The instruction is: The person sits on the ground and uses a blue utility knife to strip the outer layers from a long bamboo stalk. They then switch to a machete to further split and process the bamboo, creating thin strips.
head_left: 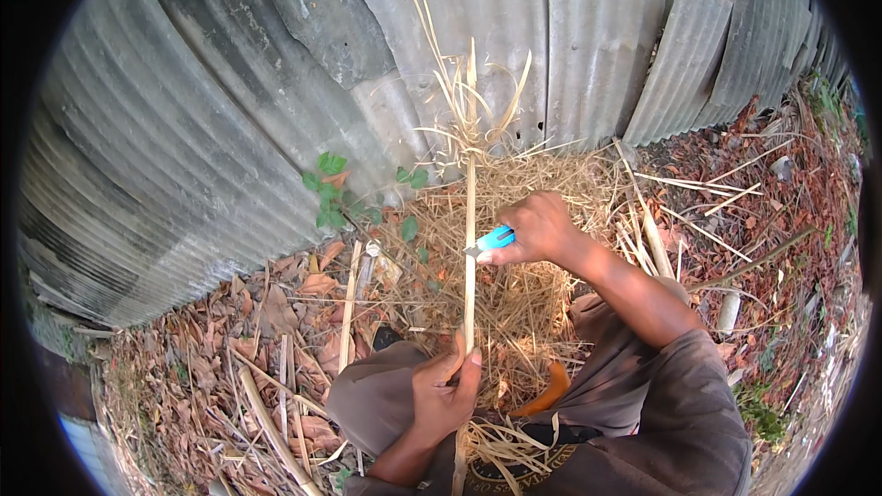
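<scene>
Upright before me runs a long pale strip, which looks like split bamboo, with frayed curls and thin fibres around its far part. My left hand is closed around its near section, the thumb pressed along it. In my right hand is a blue utility knife, its short blade touching the strip about midway along its length. Thin shavings lie in my lap, by the near end of the strip.
A corrugated metal fence closes off the far side. Straw-like shavings pile on the ground between my legs, near a curved orange-brown object. Dry leaves, loose sticks and a small green plant lie around.
</scene>
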The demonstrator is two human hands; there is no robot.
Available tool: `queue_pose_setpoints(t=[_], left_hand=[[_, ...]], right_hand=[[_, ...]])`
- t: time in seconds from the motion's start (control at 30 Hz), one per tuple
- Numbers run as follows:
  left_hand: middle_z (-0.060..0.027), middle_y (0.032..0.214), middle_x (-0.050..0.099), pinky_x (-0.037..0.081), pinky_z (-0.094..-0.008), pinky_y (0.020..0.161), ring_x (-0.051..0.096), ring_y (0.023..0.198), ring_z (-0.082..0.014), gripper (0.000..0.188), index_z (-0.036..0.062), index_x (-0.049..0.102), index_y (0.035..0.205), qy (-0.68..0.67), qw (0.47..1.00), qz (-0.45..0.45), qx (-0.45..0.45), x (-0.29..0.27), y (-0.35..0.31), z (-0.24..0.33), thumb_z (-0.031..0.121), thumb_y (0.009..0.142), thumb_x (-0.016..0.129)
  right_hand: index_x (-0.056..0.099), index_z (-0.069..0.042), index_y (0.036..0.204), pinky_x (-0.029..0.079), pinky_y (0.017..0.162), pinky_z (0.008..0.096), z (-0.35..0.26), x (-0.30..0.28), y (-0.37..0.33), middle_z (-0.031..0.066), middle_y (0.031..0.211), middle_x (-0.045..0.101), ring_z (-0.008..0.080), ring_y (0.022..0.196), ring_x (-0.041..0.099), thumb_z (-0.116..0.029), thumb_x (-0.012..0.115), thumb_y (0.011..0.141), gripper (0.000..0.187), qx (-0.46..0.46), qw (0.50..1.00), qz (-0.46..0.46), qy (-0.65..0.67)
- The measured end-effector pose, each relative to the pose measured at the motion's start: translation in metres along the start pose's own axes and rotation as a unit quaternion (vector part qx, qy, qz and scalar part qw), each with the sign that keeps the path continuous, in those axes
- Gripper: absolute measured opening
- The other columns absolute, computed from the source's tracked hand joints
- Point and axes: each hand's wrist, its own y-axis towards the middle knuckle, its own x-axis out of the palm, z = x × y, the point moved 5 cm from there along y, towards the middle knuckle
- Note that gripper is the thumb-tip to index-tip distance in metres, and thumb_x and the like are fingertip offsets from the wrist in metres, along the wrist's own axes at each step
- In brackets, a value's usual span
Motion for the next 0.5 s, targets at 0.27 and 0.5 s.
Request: queue_pose_setpoints(t=[0.27,0.5], left_hand=[[0.0037,0.059,0.051,0.033,-0.0185,0.038,0.042,0.045,-0.0001,0.019,-0.0042,0.064,0.107,0.031,0.999,0.005,0.016,0.007,0.003,0.006,0.002,0.09,0.057],[0.0059,0.068,0.049,0.03,-0.0174,0.047,0.038,0.056,0.0005,0.034,-0.0076,0.056,0.122,-0.032,0.999,0.004,-0.018,0.022,-0.025,0.003,-0.003,0.088,0.057]], right_hand=[[0.056,-0.007,0.054,0.042,0.045,0.0441,0.017,0.004,-0.001,0.0109,0.047,0.052,0.0328,0.045,0.055,-0.078,0.05,0.071,0.073,0.048,0.996,0.074,0.014],[0.061,-0.002,0.055,0.046,0.051,0.0462,0.078,-0.018,0.003,0.0158,0.046,0.052,0.0343,0.048,0.057,-0.074,0.047,0.078,0.077,0.22,0.973,0.053,0.04]])
